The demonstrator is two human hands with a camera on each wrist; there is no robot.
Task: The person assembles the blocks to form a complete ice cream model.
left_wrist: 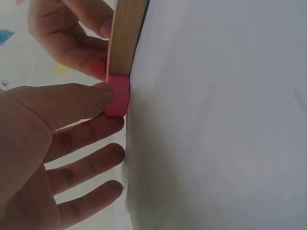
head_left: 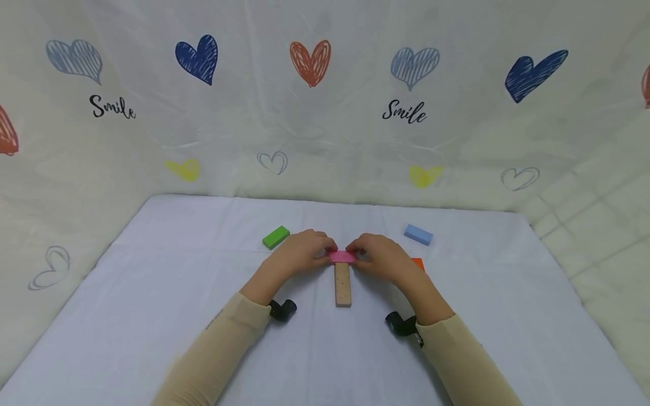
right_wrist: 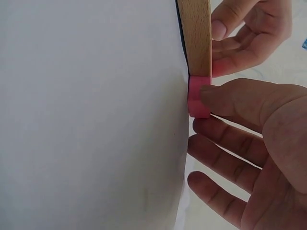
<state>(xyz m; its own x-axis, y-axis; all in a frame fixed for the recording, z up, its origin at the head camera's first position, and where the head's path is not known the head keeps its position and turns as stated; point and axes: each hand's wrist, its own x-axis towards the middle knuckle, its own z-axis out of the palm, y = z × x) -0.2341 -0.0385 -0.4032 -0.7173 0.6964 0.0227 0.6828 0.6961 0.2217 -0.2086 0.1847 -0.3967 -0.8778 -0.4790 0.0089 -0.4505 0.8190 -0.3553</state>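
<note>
Left hand and right hand pinching pink block

Each is gripping one end; the pink block is lying crosswise at the far end of the wooden block. A green block and blue block are sitting farther back; an orange block is showing behind the right hand.

Softly, evenly lit in the head view.
Dimmer, greyer in both wrist views; shaded faintly across the cloth.
</note>
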